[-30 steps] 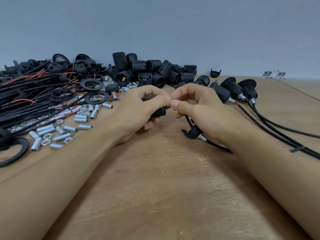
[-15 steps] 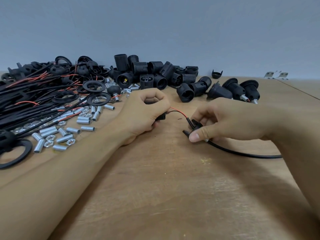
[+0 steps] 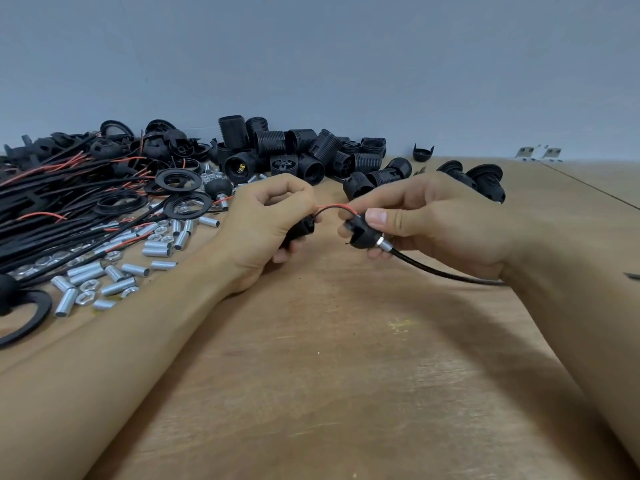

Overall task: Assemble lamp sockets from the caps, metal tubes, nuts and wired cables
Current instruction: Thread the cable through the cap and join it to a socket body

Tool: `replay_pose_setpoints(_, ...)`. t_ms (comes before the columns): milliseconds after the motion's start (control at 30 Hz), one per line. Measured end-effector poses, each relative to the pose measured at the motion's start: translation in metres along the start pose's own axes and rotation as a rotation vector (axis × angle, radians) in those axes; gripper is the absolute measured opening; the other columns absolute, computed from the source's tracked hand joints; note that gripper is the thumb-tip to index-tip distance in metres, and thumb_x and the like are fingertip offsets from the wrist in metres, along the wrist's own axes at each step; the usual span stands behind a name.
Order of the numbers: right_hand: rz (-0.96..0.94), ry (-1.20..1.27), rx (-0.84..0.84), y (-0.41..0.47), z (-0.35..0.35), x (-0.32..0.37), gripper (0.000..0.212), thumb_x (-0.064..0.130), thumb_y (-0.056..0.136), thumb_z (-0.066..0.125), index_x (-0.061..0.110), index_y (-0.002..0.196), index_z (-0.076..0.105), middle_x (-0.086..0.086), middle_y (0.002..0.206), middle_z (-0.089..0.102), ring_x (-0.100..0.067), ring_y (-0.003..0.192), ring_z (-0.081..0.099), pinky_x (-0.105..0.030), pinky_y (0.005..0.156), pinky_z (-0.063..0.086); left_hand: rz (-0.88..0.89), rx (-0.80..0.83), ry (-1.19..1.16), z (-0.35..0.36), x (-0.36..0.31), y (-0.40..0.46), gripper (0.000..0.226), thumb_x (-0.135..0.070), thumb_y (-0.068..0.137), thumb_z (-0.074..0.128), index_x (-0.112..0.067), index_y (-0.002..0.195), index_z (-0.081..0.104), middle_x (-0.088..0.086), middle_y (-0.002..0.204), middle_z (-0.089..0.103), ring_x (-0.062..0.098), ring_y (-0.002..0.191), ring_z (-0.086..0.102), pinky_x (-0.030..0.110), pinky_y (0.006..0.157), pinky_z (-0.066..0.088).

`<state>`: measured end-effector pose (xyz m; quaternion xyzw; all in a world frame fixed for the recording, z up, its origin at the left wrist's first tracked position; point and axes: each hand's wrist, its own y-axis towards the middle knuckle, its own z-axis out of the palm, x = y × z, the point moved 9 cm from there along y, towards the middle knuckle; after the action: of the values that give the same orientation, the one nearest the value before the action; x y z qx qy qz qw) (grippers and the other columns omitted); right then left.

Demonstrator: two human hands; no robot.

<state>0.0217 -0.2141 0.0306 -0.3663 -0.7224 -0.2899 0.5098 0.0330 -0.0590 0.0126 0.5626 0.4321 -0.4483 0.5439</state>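
My left hand [image 3: 266,223] grips a black socket body [image 3: 300,230], mostly hidden inside the fist. My right hand [image 3: 426,220] pinches a black cap [image 3: 362,233] between thumb and fingers, held above the table. A short metal tube [image 3: 380,242] sticks out of the cap's back, and a black cable [image 3: 446,271] runs from it to the right under my wrist. A red wire and a black wire [image 3: 334,207] bridge the small gap between socket body and cap.
On the wooden table [image 3: 346,375], loose metal tubes and nuts [image 3: 114,271] lie at the left by a bundle of black and red cables [image 3: 52,209]. Black rings [image 3: 187,206] and threaded socket bodies [image 3: 298,150] pile up behind my hands. Finished sockets [image 3: 481,178] stand at the back right.
My right hand lifted the cap with its cable off the table and brought it up level with the left hand. The left hand stayed where it was.
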Motion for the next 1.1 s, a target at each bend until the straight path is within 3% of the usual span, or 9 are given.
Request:
replay_pose_setpoints(67,0.017,0.008,0.043,-0.001,0.003,-0.001,0.029,0.015,0.091,0.058,0.001,0.114,0.069,-0.025,0.110,0.069,-0.030,0.092,0.063,-0.029,0.075,0.051,-0.007,0.054,-0.039,0.004,-0.001,-0.001,0.010,-0.015,0.072,0.057,-0.019,0.064,0.060,0.004,0.071,0.064,0.013,0.040,0.041,0.015,0.040,0.024)
replay_pose_setpoints(200,-0.041,-0.122,-0.027,-0.003,-0.002,0.010,0.020,0.017,0.094,0.063,0.018,0.114,0.067,-0.002,0.096,0.076,-0.013,0.077,0.067,-0.022,0.072,0.052,-0.003,0.099,-0.082,0.005,-0.004,-0.002,0.007,-0.014,0.073,0.057,-0.015,0.067,0.059,0.007,0.071,0.063,0.014,0.038,0.039,0.014,0.039,0.023)
replay_pose_setpoints(333,-0.232,-0.569,-0.184,-0.007,-0.001,0.030,0.027,0.023,0.084,0.075,0.042,0.101,0.064,0.028,0.096,0.069,0.001,0.094,0.063,-0.015,0.082,0.048,0.031,0.095,-0.028,0.004,-0.006,-0.002,0.010,-0.014,0.075,0.058,-0.016,0.066,0.059,0.002,0.062,0.060,0.014,0.037,0.040,0.014,0.039,0.022)
replay_pose_setpoints(400,-0.263,-0.553,-0.186,-0.008,0.004,0.035,0.033,0.023,0.084,0.076,0.049,0.098,0.061,0.029,0.102,0.068,-0.001,0.098,0.063,-0.014,0.084,0.048,0.035,0.085,0.012,0.003,-0.005,-0.002,0.007,-0.015,0.075,0.059,-0.014,0.068,0.059,0.002,0.064,0.061,0.015,0.038,0.040,0.014,0.040,0.023)
replay_pose_setpoints(500,-0.243,-0.437,-0.205,-0.006,0.002,0.032,0.022,0.020,0.088,0.071,0.040,0.096,0.066,0.029,0.092,0.070,0.006,0.085,0.066,-0.013,0.079,0.051,0.052,0.106,0.041,0.006,-0.006,-0.004,0.006,-0.014,0.077,0.059,-0.011,0.072,0.059,0.002,0.065,0.062,0.015,0.039,0.041,0.014,0.040,0.024)
replay_pose_setpoints(600,-0.224,-0.558,-0.197,-0.005,0.007,0.027,0.015,0.022,0.088,0.072,0.024,0.103,0.071,0.025,0.072,0.065,0.012,0.070,0.057,-0.007,0.068,0.042,0.076,0.086,0.063,0.007,-0.007,-0.004,0.007,-0.014,0.077,0.057,-0.008,0.072,0.058,-0.001,0.061,0.061,0.015,0.038,0.041,0.015,0.038,0.026)
replay_pose_setpoints(767,-0.251,-0.481,-0.151,-0.003,0.020,0.028,0.010,0.019,0.093,0.065,0.026,0.100,0.067,0.035,0.073,0.061,0.009,0.067,0.056,-0.007,0.066,0.041,0.073,0.035,0.045,0.004,-0.008,-0.003,0.010,-0.014,0.076,0.056,-0.013,0.066,0.058,-0.001,0.053,0.053,0.015,0.037,0.040,0.016,0.038,0.026)
replay_pose_setpoints(867,-0.296,-0.557,-0.177,-0.003,0.026,0.030,0.006,0.021,0.096,0.062,0.015,0.096,0.065,0.044,0.073,0.053,0.014,0.072,0.053,-0.005,0.065,0.038,0.054,0.057,0.045,0.007,-0.007,-0.004,0.010,-0.015,0.074,0.055,-0.014,0.065,0.059,0.001,0.052,0.049,0.015,0.036,0.040,0.016,0.037,0.026)
replay_pose_setpoints(1100,-0.278,-0.368,-0.163,-0.001,0.023,0.031,0.017,0.015,0.094,0.065,0.001,0.083,0.064,0.025,0.058,0.052,0.001,0.053,0.042,-0.008,0.054,0.034,-0.086,0.195,-0.128,0.016,-0.001,-0.007,0.017,-0.024,0.075,0.051,-0.017,0.063,0.061,0.004,0.061,0.050,0.011,0.033,0.032,0.012,0.038,0.025)
